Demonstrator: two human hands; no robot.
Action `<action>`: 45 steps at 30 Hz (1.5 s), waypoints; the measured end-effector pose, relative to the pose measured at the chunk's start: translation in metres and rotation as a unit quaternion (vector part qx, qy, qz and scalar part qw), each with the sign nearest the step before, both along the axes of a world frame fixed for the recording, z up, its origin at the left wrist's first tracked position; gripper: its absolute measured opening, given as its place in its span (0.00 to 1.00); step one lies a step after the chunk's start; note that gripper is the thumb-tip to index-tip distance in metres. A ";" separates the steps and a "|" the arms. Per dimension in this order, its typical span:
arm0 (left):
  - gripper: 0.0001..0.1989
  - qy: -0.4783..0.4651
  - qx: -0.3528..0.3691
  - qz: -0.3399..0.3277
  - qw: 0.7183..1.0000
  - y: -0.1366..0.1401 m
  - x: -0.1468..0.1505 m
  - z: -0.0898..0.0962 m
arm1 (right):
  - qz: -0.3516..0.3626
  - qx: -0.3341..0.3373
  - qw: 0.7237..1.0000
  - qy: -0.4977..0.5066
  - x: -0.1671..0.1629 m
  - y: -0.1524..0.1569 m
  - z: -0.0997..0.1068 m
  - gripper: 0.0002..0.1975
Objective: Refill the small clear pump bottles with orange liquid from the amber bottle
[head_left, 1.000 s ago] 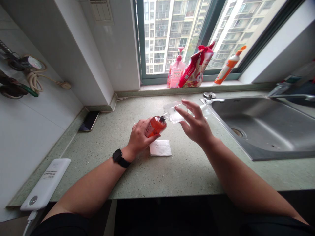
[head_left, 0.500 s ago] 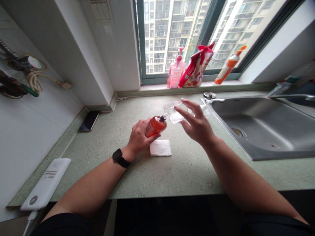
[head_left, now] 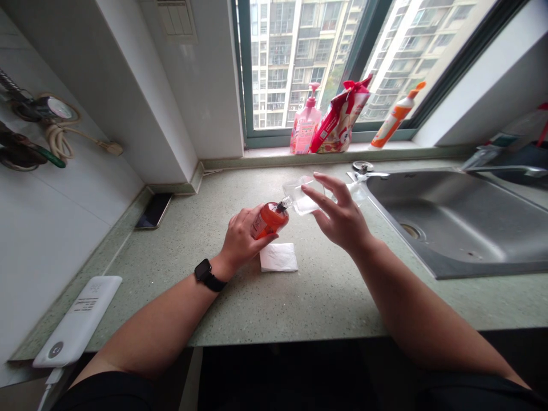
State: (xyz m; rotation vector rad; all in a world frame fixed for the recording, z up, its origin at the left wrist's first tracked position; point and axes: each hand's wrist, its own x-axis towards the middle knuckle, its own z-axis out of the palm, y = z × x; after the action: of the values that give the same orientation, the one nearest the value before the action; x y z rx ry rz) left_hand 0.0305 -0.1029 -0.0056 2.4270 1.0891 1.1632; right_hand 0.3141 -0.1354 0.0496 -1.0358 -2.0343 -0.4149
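Observation:
My left hand (head_left: 243,237) is wrapped round a bottle of orange liquid (head_left: 270,221), tilted with its top toward the upper right. A black piece shows at its mouth, up against the clear threaded neck of a clear plastic bottle (head_left: 299,197). That bottle is tilted too, its neck pointing at the orange one. My right hand (head_left: 340,214) holds the clear bottle between thumb and fingers, partly covering it. Beyond the right hand, a white pump top (head_left: 358,181) lies beside the sink. Below the orange bottle is a folded white tissue (head_left: 278,258).
At right is a steel sink (head_left: 432,268). A pink pump bottle (head_left: 305,128), a red bag (head_left: 341,117) and an orange-and-white bottle (head_left: 394,121) stand on the windowsill. A phone (head_left: 154,211) and a white power bank (head_left: 81,319) lie at left.
Both hands and the two bottles stay in nearly the same pose. The whole view has shifted very slightly.

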 end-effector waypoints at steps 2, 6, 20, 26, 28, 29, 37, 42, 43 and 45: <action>0.40 -0.001 0.002 -0.002 1.000 0.000 -0.001 0.000 | 0.002 0.005 1.000 -0.002 -0.001 0.000 0.001 0.51; 0.40 -0.005 0.003 -0.003 1.000 0.000 -0.002 0.001 | 0.002 0.012 1.000 -0.006 -0.003 0.000 0.002 0.52; 0.38 -0.014 0.006 0.003 1.000 0.001 -0.005 0.001 | -0.001 0.019 1.000 -0.023 -0.006 0.004 0.006 0.49; 0.38 -0.014 0.010 0.007 1.000 0.001 -0.006 -0.002 | 0.000 0.029 0.999 -0.035 -0.008 0.005 0.008 0.49; 0.37 -0.011 0.013 0.009 1.000 0.001 -0.006 -0.002 | 0.003 0.029 0.999 -0.035 -0.009 0.005 0.008 0.50; 0.37 -0.010 0.015 0.011 1.000 0.001 -0.006 -0.002 | 0.004 0.028 0.999 -0.035 -0.009 0.005 0.009 0.50; 0.36 -0.004 0.019 0.021 1.000 0.001 -0.006 -0.001 | -0.001 0.014 0.999 -0.038 -0.010 0.005 0.011 0.50; 0.36 -0.001 0.018 0.023 1.000 0.001 -0.006 -0.001 | 0.003 0.017 0.999 -0.043 -0.011 0.006 0.012 0.50; 0.36 -0.004 0.018 0.023 1.000 0.001 -0.006 -0.001 | 0.002 0.016 0.999 -0.043 -0.011 0.006 0.012 0.50; 0.36 -0.008 0.017 0.020 1.000 0.000 -0.006 0.000 | 0.003 0.012 0.999 -0.043 -0.011 0.007 0.013 0.50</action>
State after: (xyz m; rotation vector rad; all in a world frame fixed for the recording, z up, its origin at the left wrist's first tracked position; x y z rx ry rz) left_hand 0.0240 -0.1024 -0.0057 2.4281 1.1264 1.2221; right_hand 0.3033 -0.1280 0.0626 -1.0127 -2.1014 -0.4879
